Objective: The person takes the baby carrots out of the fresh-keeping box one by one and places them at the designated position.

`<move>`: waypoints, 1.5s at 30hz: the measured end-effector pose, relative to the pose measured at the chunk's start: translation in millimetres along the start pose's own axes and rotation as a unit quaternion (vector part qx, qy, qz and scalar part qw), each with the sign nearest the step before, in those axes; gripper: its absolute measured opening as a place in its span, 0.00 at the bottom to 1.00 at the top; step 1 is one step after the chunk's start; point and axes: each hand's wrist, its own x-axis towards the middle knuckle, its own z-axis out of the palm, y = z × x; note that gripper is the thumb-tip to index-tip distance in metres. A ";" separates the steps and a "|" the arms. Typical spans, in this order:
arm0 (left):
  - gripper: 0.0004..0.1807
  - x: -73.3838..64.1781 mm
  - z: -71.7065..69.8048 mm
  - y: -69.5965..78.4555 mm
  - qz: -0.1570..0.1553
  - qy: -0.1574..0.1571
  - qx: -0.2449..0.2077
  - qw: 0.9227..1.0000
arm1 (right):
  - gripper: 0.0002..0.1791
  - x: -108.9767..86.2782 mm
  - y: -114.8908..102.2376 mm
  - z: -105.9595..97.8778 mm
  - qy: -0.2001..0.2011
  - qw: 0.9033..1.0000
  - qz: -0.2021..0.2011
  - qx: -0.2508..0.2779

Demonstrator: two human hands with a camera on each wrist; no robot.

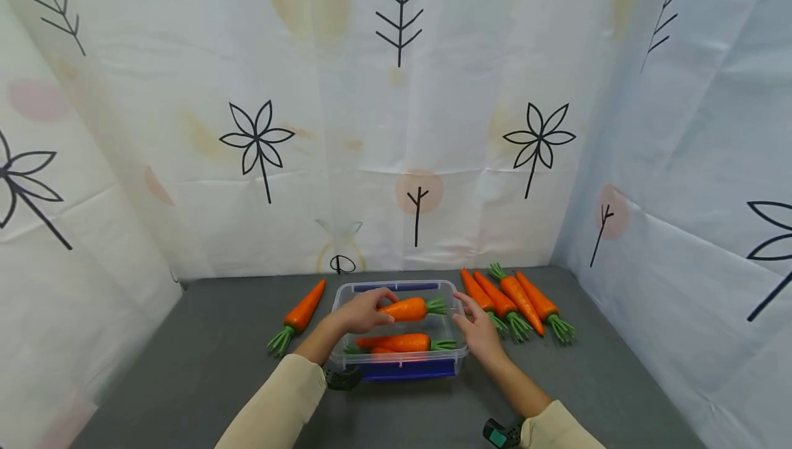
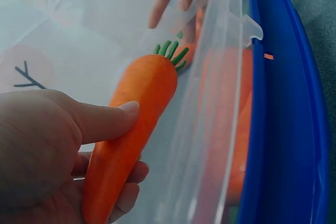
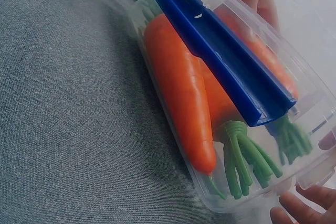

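Note:
My left hand (image 1: 366, 309) holds an orange carrot (image 1: 405, 309) with green tops over a clear plastic box (image 1: 346, 296); in the left wrist view the thumb lies along the carrot's side and the fingers curl beneath. Inside the box, along its near side, lie a carrot (image 1: 402, 342) and another carrot (image 3: 178, 93), seen more plainly through the wall in the right wrist view. At the box's right end is my right hand (image 1: 481, 333), its fingers spread and fairly straight beside the rim. Whether they touch the rim, I cannot tell.
Blue latch flaps (image 1: 408, 370) hang on the box's long sides. One carrot (image 1: 304, 308) lies on the grey table (image 1: 204, 366) left of the box. Several carrots (image 1: 520, 301) lie in a group to its right. Patterned white cloth (image 1: 346, 146) walls the back and sides.

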 end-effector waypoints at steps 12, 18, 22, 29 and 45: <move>0.19 -18.7 -19.2 -2.1 0.002 0.050 -0.023 0.998 | 0.25 0.3 -0.1 0.1 0.002 1.000 -0.014 0.008; 0.19 -29.3 -24.8 -5.8 0.005 0.079 -0.021 0.997 | 0.24 -1.0 -0.8 0.6 -0.003 1.000 -0.005 0.012; 0.19 -34.6 -26.0 -9.5 0.016 0.101 -0.029 0.994 | 0.24 -1.5 -1.1 0.8 -0.002 1.000 -0.001 0.011; 0.21 -40.7 -25.7 -17.7 0.009 0.163 -0.060 0.985 | 0.24 -1.5 -0.8 0.9 0.000 1.000 -0.002 0.011; 0.25 -50.3 -33.3 -57.6 0.015 0.338 -0.095 0.936 | 0.24 -0.3 -1.5 1.5 0.004 1.000 -0.006 0.015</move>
